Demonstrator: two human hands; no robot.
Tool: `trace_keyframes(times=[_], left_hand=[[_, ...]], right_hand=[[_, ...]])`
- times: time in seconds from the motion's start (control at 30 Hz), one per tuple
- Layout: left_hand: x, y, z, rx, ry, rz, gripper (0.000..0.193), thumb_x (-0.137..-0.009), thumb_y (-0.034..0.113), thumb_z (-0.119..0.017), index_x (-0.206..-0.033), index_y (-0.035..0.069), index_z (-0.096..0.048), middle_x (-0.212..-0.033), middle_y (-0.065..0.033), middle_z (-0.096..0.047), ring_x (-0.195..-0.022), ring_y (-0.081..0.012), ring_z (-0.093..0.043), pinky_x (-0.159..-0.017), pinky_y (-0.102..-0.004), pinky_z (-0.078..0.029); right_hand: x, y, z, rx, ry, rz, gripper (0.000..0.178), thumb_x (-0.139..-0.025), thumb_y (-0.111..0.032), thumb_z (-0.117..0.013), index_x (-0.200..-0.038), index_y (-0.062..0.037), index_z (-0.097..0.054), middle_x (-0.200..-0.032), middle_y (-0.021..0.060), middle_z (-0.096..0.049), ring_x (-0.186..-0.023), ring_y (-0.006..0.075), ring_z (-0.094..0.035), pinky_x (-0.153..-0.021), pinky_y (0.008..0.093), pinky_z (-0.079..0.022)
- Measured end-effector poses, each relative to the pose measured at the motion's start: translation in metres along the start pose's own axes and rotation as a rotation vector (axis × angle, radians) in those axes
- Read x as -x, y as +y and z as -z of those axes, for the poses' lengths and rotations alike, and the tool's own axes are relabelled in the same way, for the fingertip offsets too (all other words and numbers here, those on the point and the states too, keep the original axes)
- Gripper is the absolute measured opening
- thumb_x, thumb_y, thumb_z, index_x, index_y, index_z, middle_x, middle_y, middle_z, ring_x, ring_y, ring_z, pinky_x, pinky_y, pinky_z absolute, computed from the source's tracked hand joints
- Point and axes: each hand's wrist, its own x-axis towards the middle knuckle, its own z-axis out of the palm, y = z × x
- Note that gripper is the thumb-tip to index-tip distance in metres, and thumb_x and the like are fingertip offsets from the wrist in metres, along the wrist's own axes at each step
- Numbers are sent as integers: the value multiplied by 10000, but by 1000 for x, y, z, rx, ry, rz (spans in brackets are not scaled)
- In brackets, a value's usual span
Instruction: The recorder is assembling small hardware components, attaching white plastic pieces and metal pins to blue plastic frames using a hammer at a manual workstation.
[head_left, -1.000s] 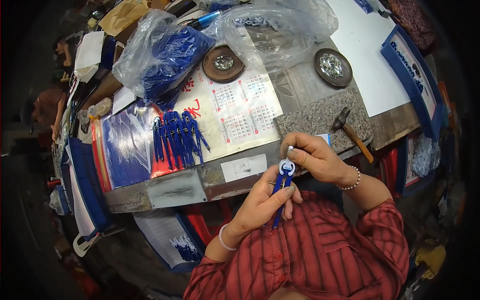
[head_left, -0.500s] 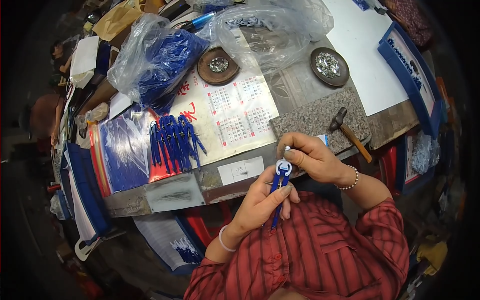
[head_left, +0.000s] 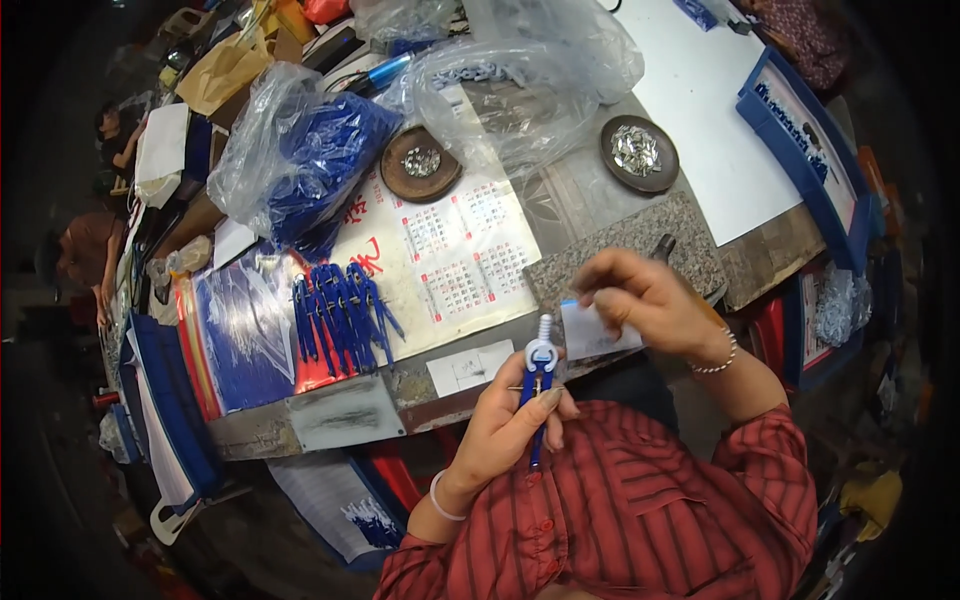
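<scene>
My left hand [head_left: 500,425] is closed around a blue drawing compass [head_left: 541,358], which stands upright with its white ribbed handle on top and its legs pointing down toward my shirt. A thin metal pin sticks out sideways beside my fingers. Off to the right of the compass, my right hand [head_left: 655,310] hovers over the near table edge, fingers loosely bent and apart, somewhat blurred, with nothing seen in them. Beneath it lies a hammer [head_left: 662,248] on a speckled stone slab [head_left: 600,250]; my hand covers much of the handle.
Several blue compasses [head_left: 345,315] lie in a pile at left. Two round dishes hold small metal parts: a brown one [head_left: 395,180] and a dark one [head_left: 668,180]. Plastic bags [head_left: 240,150] stand behind. Blue trays flank the table, one right [head_left: 850,210], one left [head_left: 165,400].
My right hand has let go of the compass's top and moved right, over the hammer. The white ribbed handle now shows fully. My left hand still holds the compass; the whole view has shifted slightly.
</scene>
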Motion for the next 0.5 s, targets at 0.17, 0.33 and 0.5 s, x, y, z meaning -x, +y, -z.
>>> trace_keyframes(times=[0.17,0.33,0.5], left_hand=[[1,0,3,57,60,-34,422,-935,93,-503,-1311,-11,-340,-852,-140,-591,-587,-138,-568,-563,-232,-474],[0,-3,3,42,47,-27,396,-951,115,-478,-1307,-6,-352,-881,-108,-602,-618,-103,-560,-607,-225,-472],[0,-4,5,41,83,-21,418,-938,94,-497,-1311,-9,-341,-853,-143,-592,-594,-142,-571,-574,-240,-477]], right_hand=[[-15,-8,86,375,391,147,130,-884,-97,-543,-975,-10,-576,-774,6,-563,-656,54,-516,-561,208,-434],[-46,16,154,992,510,286,134,-823,-71,-569,-932,0,-594,-799,97,-592,-713,207,-566,-664,321,-456],[-64,20,164,1288,433,178,145,-761,-85,-594,-882,-4,-587,-825,164,-584,-787,333,-573,-712,389,-456]])
